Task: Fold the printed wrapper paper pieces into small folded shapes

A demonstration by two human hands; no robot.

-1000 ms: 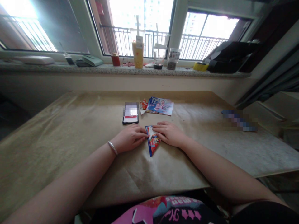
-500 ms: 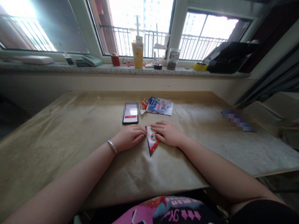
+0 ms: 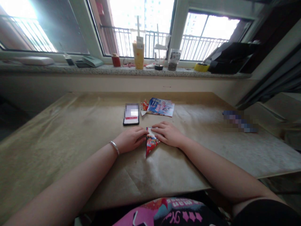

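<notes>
Folded to a point already, the paper [image 3: 151,145] is pinned by the flat, open right hand [image 3: 168,134], touched by the left hand [image 3: 132,139], grip unclear; what's left isn't shown.

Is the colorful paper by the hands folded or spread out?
Folded: the paper narrows to a sharp point, with the right hand on it.

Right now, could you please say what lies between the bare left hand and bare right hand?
The head view shows a pointed, folded, red-and-white printed paper between the left hand and right hand.
</notes>
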